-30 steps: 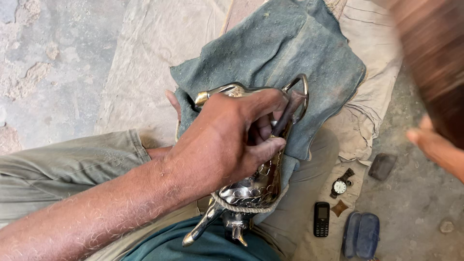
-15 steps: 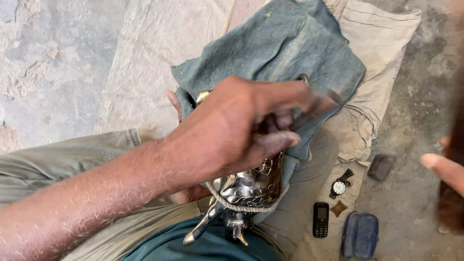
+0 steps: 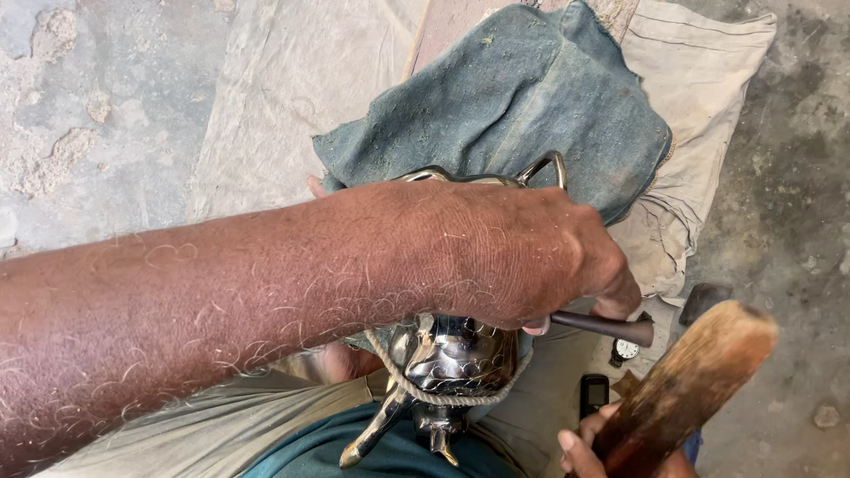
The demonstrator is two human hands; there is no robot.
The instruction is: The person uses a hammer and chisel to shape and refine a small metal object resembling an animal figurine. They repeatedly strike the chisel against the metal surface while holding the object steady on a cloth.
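Silver teapot, shiny and rope-bound, lies under the left grip, clenched on a dark tool. Beside the teapot, the right grip grasps a wooden mallet.

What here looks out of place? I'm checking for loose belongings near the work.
A wristwatch and a small phone lie on the ground right beside the silver teapot, close under the wooden mallet in the right hand.
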